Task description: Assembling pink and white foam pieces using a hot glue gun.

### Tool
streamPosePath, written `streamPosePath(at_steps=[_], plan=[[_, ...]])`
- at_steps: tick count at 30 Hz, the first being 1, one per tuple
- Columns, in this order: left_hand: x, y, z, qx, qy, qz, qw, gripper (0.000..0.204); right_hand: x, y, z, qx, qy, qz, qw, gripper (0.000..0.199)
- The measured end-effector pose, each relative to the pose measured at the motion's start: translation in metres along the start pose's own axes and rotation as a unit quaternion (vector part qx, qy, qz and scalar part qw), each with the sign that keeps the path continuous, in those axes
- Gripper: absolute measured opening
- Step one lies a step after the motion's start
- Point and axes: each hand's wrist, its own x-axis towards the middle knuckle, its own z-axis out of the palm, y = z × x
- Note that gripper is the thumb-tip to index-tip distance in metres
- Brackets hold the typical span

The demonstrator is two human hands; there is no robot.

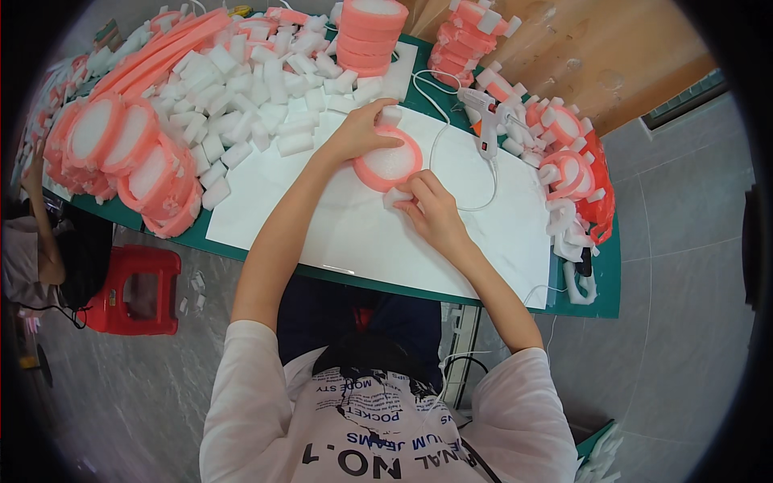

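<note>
A round disc [389, 163] with a white middle and a pink foam rim lies on the white sheet [282, 213] in front of me. At its upper left edge, my left hand [362, 135] is closed on it. The thumb rests on the pink rim, and the fingers curve round a white foam block [390, 116] at the top. My right hand [433, 208] pinches another white foam block [394, 197] against the rim's lower right edge. A white glue gun [486, 121] with a cable stands to the far right of the disc.
White foam blocks [233, 88] are heaped at the back left. Stacked pink-rimmed discs stand at the left [153, 173] and back [370, 40]. Finished-looking discs with blocks [568, 173] and a red bag [597, 193] sit right. A red stool [137, 290] and another person's arm [47, 233] are left.
</note>
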Motion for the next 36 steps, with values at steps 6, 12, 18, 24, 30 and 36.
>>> streamPosePath(at_steps=[6,12,18,24,30,36], plan=[[0.001,-0.004,0.0,-0.001,-0.002,-0.005,1.0,0.066,0.003,0.002,0.003,-0.004,0.018,-0.002,1.0,0.021],[-0.001,-0.002,-0.002,0.002,-0.008,-0.023,1.0,0.065,0.005,0.002,0.009,-0.018,0.033,-0.008,0.999,0.02],[-0.001,0.004,-0.002,0.017,-0.01,-0.035,0.999,0.062,0.004,0.006,0.015,-0.039,0.089,-0.052,0.994,0.024],[-0.002,0.009,-0.003,0.019,-0.019,-0.055,0.998,0.06,0.0,0.009,0.013,-0.063,0.082,-0.063,0.993,0.026],[-0.001,0.012,-0.003,0.029,-0.031,-0.073,0.996,0.062,-0.001,0.014,0.016,-0.132,0.104,-0.107,0.98,0.026],[-0.001,0.002,-0.003,0.038,-0.029,-0.07,0.996,0.063,0.001,0.013,0.017,-0.201,0.129,-0.142,0.961,0.03]])
